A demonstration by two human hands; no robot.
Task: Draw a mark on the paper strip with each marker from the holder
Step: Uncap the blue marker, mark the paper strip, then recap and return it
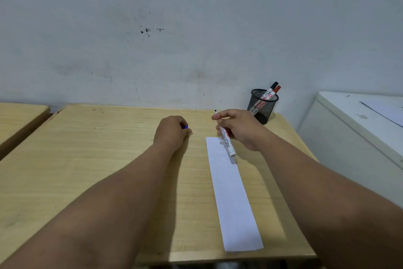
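Note:
A long white paper strip [233,194] lies on the wooden desk [109,159], running from near my right hand to the front edge. My right hand [239,129] holds an uncapped white marker [226,142] with its dark tip pointing up and away, over the strip's far end. My left hand [172,131] rests on the desk to the left, closed on a small blue cap [185,127]. A black mesh holder [262,105] stands at the back right with a black-capped marker [271,88] and a red-capped marker [276,89] in it.
A grey wall rises right behind the desk. A second wooden desk [19,118] stands at the left across a narrow gap. A white cabinet [359,129] with a sheet on top stands close on the right.

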